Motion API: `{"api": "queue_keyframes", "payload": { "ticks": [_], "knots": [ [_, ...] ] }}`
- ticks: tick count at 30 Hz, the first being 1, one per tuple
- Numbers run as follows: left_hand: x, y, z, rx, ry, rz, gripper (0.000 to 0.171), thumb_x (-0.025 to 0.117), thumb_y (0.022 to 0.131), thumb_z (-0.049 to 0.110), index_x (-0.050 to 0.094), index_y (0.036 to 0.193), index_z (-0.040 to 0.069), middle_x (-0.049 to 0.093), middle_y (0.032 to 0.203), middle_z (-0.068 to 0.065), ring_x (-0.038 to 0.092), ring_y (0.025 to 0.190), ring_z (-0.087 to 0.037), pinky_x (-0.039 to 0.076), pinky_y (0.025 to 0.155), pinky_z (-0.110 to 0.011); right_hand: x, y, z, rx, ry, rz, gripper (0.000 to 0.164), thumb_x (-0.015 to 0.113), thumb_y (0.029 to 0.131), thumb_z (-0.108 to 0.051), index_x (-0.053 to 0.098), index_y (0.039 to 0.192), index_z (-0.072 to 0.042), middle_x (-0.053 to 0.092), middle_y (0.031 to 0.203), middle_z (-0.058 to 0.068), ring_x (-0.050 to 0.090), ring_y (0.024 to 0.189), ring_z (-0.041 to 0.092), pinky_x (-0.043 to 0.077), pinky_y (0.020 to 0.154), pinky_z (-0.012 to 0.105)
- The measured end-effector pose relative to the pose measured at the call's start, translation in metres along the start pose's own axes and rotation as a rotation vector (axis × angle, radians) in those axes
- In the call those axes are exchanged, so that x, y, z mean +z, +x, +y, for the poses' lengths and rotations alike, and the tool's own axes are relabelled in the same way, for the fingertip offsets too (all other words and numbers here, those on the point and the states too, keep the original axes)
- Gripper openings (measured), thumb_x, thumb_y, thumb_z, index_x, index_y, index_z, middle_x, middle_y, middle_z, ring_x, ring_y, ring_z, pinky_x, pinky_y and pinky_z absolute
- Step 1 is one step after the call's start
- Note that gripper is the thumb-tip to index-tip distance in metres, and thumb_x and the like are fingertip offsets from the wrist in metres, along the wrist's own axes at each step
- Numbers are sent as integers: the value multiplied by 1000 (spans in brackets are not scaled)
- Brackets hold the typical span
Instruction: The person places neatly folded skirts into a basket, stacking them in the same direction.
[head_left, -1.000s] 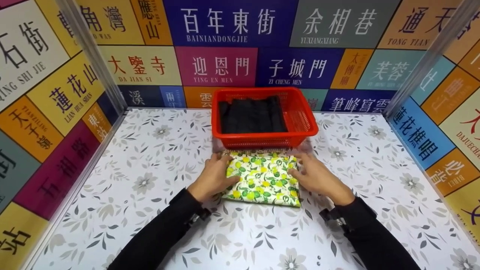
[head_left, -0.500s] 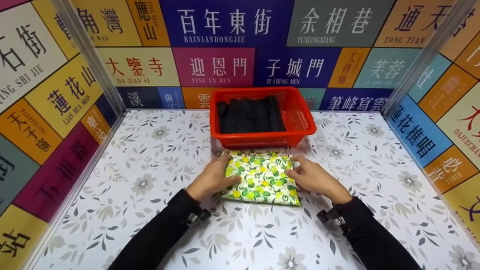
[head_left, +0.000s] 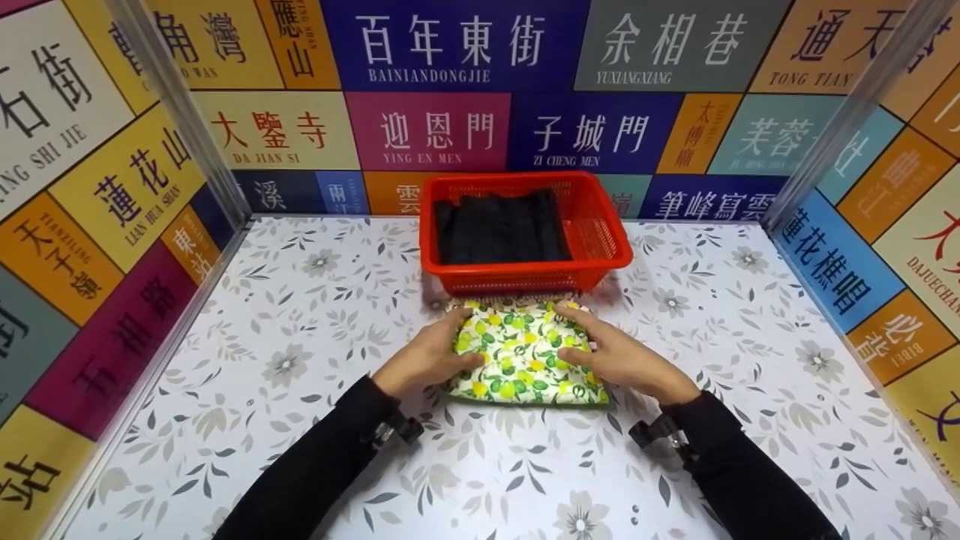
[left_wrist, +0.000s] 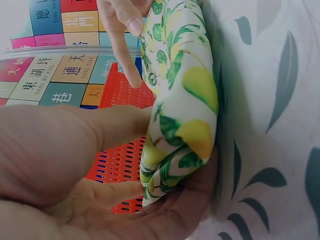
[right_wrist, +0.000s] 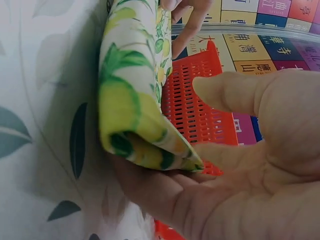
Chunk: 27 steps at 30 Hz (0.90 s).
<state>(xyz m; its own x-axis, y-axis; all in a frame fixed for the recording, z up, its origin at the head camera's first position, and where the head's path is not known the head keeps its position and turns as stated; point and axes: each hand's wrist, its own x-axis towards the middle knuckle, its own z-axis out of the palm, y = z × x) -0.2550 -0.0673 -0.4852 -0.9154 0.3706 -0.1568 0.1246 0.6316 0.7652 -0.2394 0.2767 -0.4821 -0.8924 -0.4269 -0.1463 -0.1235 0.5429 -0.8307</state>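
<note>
A folded cloth [head_left: 525, 364] with a lemon-and-leaf print lies between my two hands, a beige strip along its far edge. My left hand [head_left: 427, 356] grips its left side, thumb on top; the left wrist view shows the other fingers tucked beneath the folded edge [left_wrist: 187, 135]. At the opposite side, my right hand [head_left: 630, 364] has its fingers under the cloth's end [right_wrist: 130, 105]. Its thumb [right_wrist: 230, 90] stands raised off the fabric in the right wrist view.
A red plastic basket [head_left: 517, 281] stands just behind the cloth, with folded black fabric [head_left: 502, 229] in its left part. The tabletop [head_left: 300, 442] has a leaf-and-flower pattern. Sign-printed walls [head_left: 450, 131] enclose the back and sides.
My right hand has spread and reached further left over the cloth's right side. The cloth's top has bulged slightly, and its front right corner has shifted. My left hand stays at its side.
</note>
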Motion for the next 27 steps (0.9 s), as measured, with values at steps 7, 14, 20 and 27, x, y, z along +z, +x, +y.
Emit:
{"api": "queue_keyframes", "payload": {
  "ticks": [7, 14, 20, 27],
  "knots": [
    [0, 0, -3, 67, -70, -64, 85, 84, 108, 27, 42, 182, 16, 45, 187, -16, 41, 175, -41, 31, 146, -62, -3, 1, 5, 3, 5, -58, 70, 73, 116, -27, 46, 181, -26, 47, 186, 11, 27, 180, 42, 23, 145, 74],
    [1, 2, -6, 85, -84, -98, 74, 83, 108, 21, 54, 175, 18, 53, 182, -11, 43, 174, -38, 30, 146, -61, -4, 3, 8, -21, -5, -92, 62, 73, 113, -15, 58, 173, -24, 55, 180, 9, 49, 164, 41, 34, 139, 67],
    [1, 1, -6, 101, -109, -125, 71, 82, 107, 13, 56, 173, 14, 56, 180, -10, 44, 174, -37, 30, 147, -58, -6, 3, 11, -4, -13, -102, 63, 75, 111, -12, 62, 170, -27, 64, 166, 9, 59, 104, 27, 50, 97, 36],
    [-1, 1, -8, 116, -126, -128, 72, 81, 106, 11, 55, 174, 12, 55, 180, -10, 43, 174, -35, 32, 146, -56, -8, 3, 13, 2, 13, -109, 66, 76, 110, -11, 60, 172, -26, 63, 159, 17, 48, 72, 14, 47, 70, 24]
  ]
}}
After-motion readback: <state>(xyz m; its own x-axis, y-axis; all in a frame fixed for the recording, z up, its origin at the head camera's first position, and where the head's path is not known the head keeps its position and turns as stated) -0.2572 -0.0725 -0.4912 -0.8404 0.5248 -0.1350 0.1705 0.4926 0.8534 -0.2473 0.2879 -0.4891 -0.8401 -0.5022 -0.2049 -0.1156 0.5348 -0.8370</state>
